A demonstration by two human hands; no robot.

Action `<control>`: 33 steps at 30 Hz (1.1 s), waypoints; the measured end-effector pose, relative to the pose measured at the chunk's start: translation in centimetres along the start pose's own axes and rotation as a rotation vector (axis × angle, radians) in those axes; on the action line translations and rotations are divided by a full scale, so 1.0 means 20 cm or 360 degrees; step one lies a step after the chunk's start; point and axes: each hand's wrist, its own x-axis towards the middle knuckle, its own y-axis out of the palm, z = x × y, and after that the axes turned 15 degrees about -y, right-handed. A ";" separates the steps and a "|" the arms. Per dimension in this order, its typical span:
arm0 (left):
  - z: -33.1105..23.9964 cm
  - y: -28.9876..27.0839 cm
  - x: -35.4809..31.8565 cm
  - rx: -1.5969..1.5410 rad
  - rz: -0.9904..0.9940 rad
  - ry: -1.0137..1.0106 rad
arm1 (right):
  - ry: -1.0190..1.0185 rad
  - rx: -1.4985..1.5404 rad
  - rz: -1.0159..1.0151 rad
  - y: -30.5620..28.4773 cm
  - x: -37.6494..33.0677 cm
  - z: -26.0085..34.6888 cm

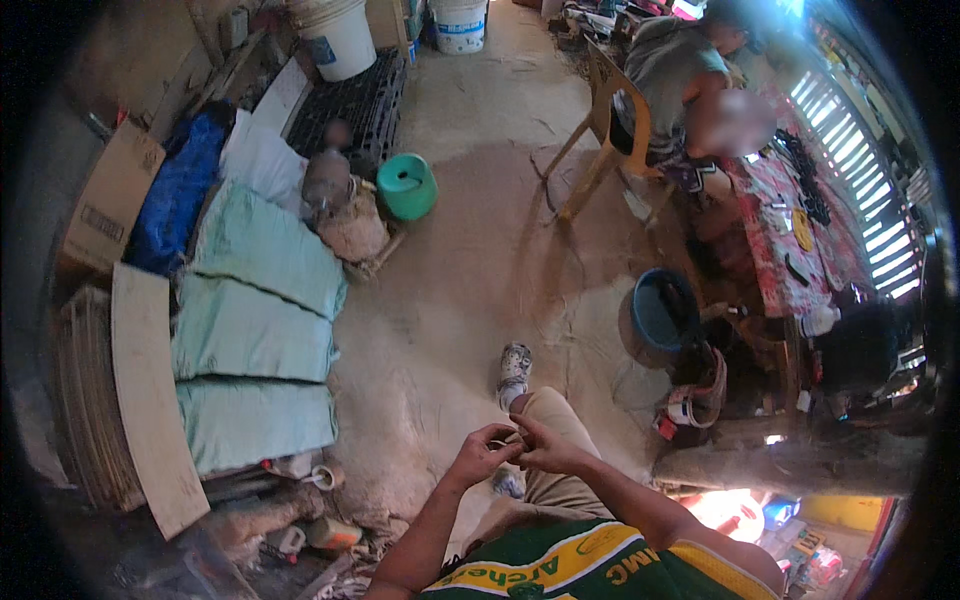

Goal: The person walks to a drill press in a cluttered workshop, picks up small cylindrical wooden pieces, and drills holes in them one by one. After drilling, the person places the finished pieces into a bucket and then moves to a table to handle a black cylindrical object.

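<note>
Room ahead of hands along floor, green sacks left, blue basin and chair blocking right

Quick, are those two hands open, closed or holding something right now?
Left hand: fingers curled, close against the right; whether it holds anything cannot be told.
Right hand: fingers partly bent; whether it holds anything cannot be told.

I can't tell from here whether the fingers hold something tiny; the green jersey is cut off below.
</note>
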 end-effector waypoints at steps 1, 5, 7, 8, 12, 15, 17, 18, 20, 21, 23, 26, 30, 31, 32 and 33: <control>-0.10 -0.04 0.06 -0.0041 0.0010 -0.0064 | 0.0034 0.0253 -0.0044 -0.05 0.09 0.07; -0.54 -0.23 0.29 -0.0892 -0.0150 0.0003 | 0.0412 0.1199 -0.0368 -0.31 0.41 0.39; -0.76 -0.32 0.33 -0.0936 -0.0342 -0.0092 | 0.0547 0.1488 -0.0564 -0.43 0.50 0.54; -0.86 -0.36 0.35 -0.0893 -0.0417 -0.0149 | 0.0582 0.1439 -0.0579 -0.48 0.53 0.61; -1.21 -0.44 0.41 -0.0679 -0.0520 -0.0246 | 0.0385 0.1326 -0.0534 -0.65 0.65 0.90; -1.41 -0.44 0.46 -0.0421 -0.0488 -0.0141 | 0.0424 0.1170 -0.0589 -0.76 0.71 1.10; -1.53 -0.42 0.49 -0.0169 -0.0460 -0.0078 | 0.0481 0.0956 -0.0598 -0.79 0.74 1.20; -1.60 -0.42 0.50 -0.0003 -0.0439 -0.0053 | 0.0496 0.0791 -0.0567 -0.81 0.76 1.24; -1.73 -0.40 0.55 0.0135 -0.0350 -0.0025 | 0.0406 0.0633 -0.0516 -0.82 0.82 1.31; -1.79 -0.40 0.57 0.0107 -0.0284 -0.0030 | 0.0306 0.0642 -0.0494 -0.82 0.87 1.34; -1.93 -0.40 0.62 0.0086 -0.0233 -0.0104 | 0.0127 0.0571 -0.0428 -0.85 0.98 1.41; -2.09 -0.44 0.74 0.0141 -0.0244 -0.0242 | -0.0055 0.0343 -0.0313 -0.94 1.18 1.55; -2.31 -0.57 1.04 0.0253 -0.0226 -0.0170 | -0.0049 0.0318 -0.0234 -1.12 1.54 1.82; -2.38 -0.62 1.12 0.0291 -0.0255 -0.0207 | -0.0015 0.0214 -0.0243 -1.17 1.65 1.89; -2.47 -0.67 1.23 0.0328 -0.0241 -0.0046 | -0.0047 0.0117 -0.0233 -1.23 1.76 1.96; -2.56 -0.71 1.31 0.0381 -0.0244 0.0044 | -0.0096 0.0022 -0.0220 -1.27 1.86 2.02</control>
